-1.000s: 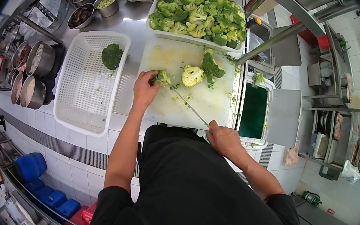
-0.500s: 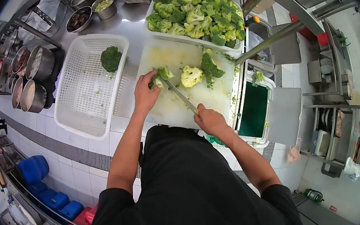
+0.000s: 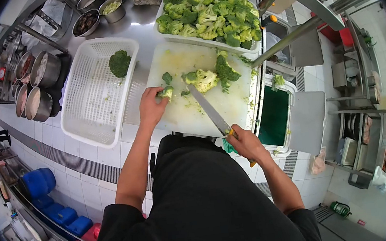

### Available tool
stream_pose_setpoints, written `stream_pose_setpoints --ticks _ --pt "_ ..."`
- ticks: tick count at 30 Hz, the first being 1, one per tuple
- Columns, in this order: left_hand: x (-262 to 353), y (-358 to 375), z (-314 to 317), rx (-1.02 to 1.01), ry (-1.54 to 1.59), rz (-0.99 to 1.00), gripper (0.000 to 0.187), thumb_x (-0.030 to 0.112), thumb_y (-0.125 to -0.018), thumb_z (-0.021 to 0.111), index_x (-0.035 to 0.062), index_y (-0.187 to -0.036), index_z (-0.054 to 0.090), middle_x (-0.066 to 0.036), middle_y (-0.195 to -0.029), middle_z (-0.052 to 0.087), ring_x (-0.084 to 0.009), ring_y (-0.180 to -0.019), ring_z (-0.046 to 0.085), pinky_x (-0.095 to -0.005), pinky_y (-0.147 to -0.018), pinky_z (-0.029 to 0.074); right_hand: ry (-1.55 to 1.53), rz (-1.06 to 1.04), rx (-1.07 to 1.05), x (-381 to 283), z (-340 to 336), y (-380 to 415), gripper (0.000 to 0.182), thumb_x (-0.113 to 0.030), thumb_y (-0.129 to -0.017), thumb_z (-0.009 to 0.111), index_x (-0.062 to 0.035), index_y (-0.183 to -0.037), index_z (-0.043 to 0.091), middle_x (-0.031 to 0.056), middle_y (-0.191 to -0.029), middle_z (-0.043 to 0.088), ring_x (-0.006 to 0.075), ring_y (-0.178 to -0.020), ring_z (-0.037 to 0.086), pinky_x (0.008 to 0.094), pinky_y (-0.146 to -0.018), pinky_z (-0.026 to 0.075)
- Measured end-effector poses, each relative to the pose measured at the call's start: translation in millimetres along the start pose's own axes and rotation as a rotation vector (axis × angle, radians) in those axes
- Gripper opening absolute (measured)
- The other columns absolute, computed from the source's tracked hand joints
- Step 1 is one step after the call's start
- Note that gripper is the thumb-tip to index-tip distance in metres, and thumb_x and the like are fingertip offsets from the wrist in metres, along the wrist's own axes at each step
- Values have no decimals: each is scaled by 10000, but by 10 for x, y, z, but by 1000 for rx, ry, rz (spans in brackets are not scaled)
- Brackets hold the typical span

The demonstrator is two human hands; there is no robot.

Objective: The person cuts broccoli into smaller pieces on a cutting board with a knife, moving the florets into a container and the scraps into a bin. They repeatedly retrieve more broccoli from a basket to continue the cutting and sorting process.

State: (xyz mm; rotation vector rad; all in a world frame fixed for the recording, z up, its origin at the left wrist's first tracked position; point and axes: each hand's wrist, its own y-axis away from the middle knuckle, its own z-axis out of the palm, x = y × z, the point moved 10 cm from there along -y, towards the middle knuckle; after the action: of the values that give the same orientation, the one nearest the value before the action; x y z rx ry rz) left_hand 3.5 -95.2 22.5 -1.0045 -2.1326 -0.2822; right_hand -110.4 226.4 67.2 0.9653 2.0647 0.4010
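Note:
My right hand [image 3: 245, 142] is wrapped round the yellow handle of a knife [image 3: 211, 111]. The blade lies flat-side up over the white cutting board [image 3: 173, 115], its tip by the pale cut broccoli piece [image 3: 206, 80]. At the board's left edge, my left hand [image 3: 152, 108] pinches a small broccoli floret [image 3: 167, 93]. Just beyond it lies another small floret [image 3: 167, 78]. A larger dark green broccoli chunk [image 3: 226, 69] sits at the right of the board, against the pale piece. Green crumbs are scattered about the blade.
Left of the board stands a white perforated basket [image 3: 88, 99] with one broccoli head [image 3: 120, 63] inside. A white tub [image 3: 210, 40] heaped with broccoli florets is behind the board. A green-lined bin [image 3: 273, 116] is at the right, below a metal shelf post [image 3: 288, 40]. Steel bowls [image 3: 114, 14] stand at the back left.
The knife and my right hand have moved right and toward me, away from my left hand. A cut floret now lies apart on the board, and another piece rests against the pale broccoli.

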Motion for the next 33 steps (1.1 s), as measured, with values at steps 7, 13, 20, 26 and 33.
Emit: stream_pose_setpoints --ticks 7,13,20,26,33 --pt "44 45 -27 -47 171 0 378 141 -848 777 68 -1216 723 -112 -1114 686 -296 -957 693 -377 -844 556 236 -93 -30 -89 101 193 322 -346 -1010 575 -49 -1133 557 260 -823 714 497 -776 683 575 -732 527" --pt "-5 90 -3 -59 140 -67 340 140 -868 757 93 -1205 744 -103 -1132 681 -294 -918 683 -373 -806 544 131 -7 5 -12 116 193 310 -340 -1005 581 -56 -1128 559 255 -820 712 492 -802 684 572 -737 524" --pt "44 113 -31 -30 141 -27 347 141 -864 761 94 -1208 743 -94 -1121 673 -281 -917 682 -365 -801 543 293 -74 -85 -116 111 231 297 -337 -995 601 -68 -1115 561 246 -828 713 477 -824 692 571 -758 532" --pt "45 107 -9 -42 117 -32 351 136 -861 754 92 -1208 741 -90 -1115 672 -277 -938 684 -353 -801 548 321 -137 -5 -262 88 206 262 -312 -987 608 -73 -1086 564 230 -792 711 460 -785 702 567 -738 546" --pt "105 106 43 -80 102 -17 409 90 -820 709 94 -1228 739 -99 -1085 674 -298 -1042 651 -380 -906 533 406 -188 86 -250 464 -172 272 -297 -1016 566 -38 -1073 511 208 -755 707 448 -740 705 571 -693 554"
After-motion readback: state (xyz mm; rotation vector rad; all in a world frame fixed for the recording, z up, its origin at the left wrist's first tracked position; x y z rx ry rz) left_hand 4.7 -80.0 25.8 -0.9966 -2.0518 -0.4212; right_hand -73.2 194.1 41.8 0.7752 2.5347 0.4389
